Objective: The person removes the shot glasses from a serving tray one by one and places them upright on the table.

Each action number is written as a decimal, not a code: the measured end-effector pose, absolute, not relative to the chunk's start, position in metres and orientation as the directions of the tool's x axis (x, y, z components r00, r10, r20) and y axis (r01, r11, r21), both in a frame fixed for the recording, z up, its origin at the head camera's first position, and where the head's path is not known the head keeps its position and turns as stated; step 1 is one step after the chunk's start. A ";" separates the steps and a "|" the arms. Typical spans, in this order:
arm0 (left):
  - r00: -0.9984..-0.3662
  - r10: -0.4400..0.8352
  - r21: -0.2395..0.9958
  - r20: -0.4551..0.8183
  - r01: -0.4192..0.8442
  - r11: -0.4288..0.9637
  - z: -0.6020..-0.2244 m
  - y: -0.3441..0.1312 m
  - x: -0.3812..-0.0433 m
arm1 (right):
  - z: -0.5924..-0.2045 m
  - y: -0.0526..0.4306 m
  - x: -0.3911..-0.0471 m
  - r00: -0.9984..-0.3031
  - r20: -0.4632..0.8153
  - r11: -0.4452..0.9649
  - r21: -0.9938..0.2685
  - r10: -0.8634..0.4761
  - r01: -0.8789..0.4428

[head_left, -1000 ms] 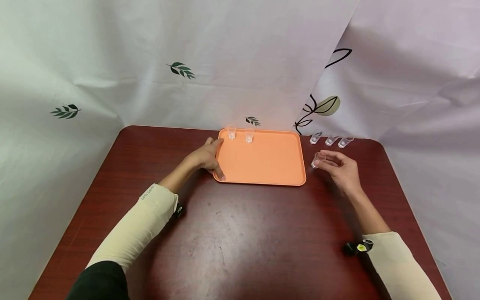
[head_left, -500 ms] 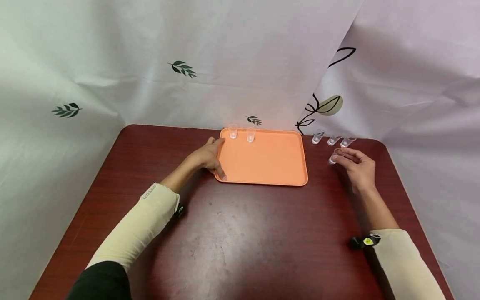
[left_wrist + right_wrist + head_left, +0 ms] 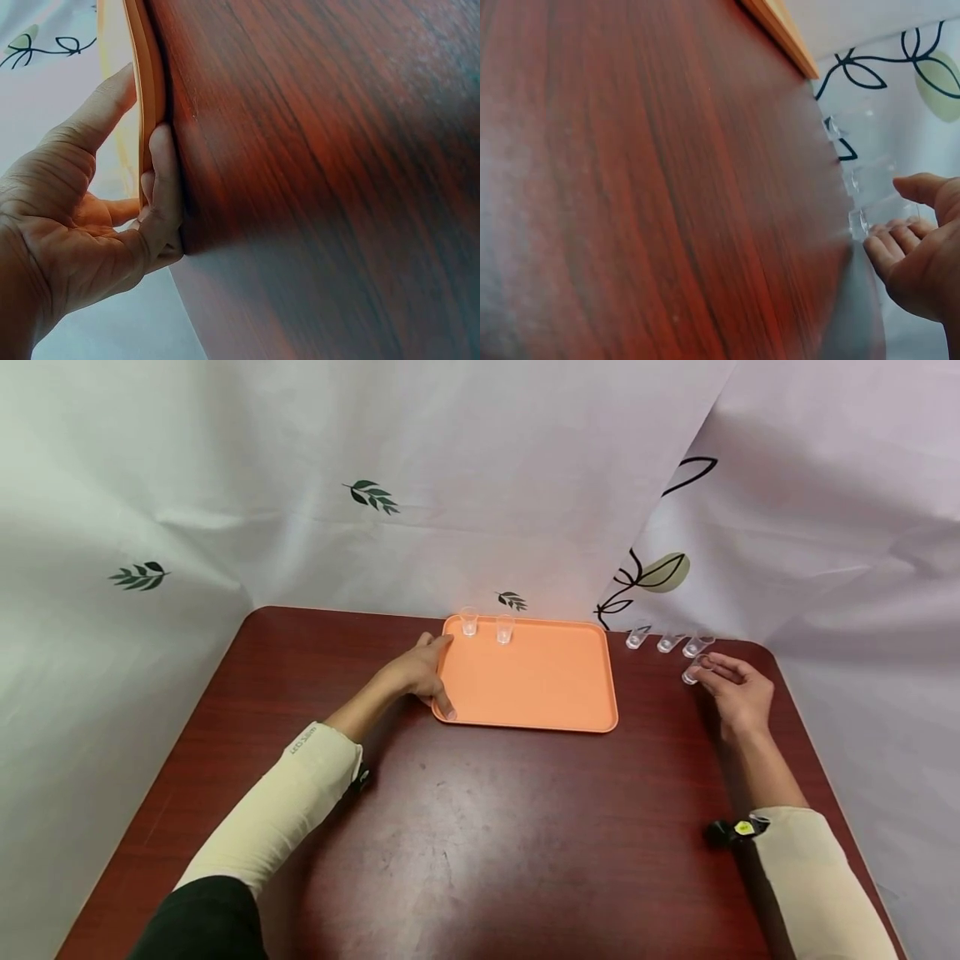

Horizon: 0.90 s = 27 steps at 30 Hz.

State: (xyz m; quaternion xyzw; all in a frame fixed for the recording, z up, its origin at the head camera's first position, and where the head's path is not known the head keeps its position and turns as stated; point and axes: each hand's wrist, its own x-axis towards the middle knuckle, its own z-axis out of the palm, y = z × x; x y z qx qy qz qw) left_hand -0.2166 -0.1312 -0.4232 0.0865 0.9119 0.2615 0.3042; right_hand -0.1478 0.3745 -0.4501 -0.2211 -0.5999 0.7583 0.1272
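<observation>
In the head view my left hand (image 3: 420, 672) grips the left edge of an orange tray (image 3: 540, 681). The left wrist view shows its thumb over the tray rim (image 3: 148, 82) and fingers curled against the outer side. Two small clear cups (image 3: 469, 625) stand upright on the tray near its back left corner. At the right my right hand (image 3: 742, 697) holds another clear cup (image 3: 690, 676) between thumb and fingers, low over the table. Just behind it stand three more clear cups (image 3: 667, 642) in a row.
The dark red wooden table (image 3: 510, 827) ends close behind the tray and the row of cups. A pale curtain (image 3: 450, 485) with leaf prints hangs along the back and sides.
My right hand has moved right and slightly back with its cup, away from the tray toward the row of cups. The left hand has kept its grip on the tray.
</observation>
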 end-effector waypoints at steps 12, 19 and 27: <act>-0.802 0.311 0.522 -0.510 -0.002 0.853 -0.423 -0.131 -0.216 | -0.450 0.380 -0.156 -0.834 -0.206 -0.262 -0.962 0.512 0.076; -0.800 0.314 0.530 -0.512 -0.007 0.848 -0.424 -0.132 -0.217 | -0.452 0.382 -0.158 -0.833 -0.205 -0.255 -0.964 0.514 0.080; -0.823 0.288 0.532 -0.490 -0.021 0.847 -0.455 -0.137 -0.235 | -0.455 0.385 -0.152 -0.798 -0.235 -0.259 -0.960 0.555 0.103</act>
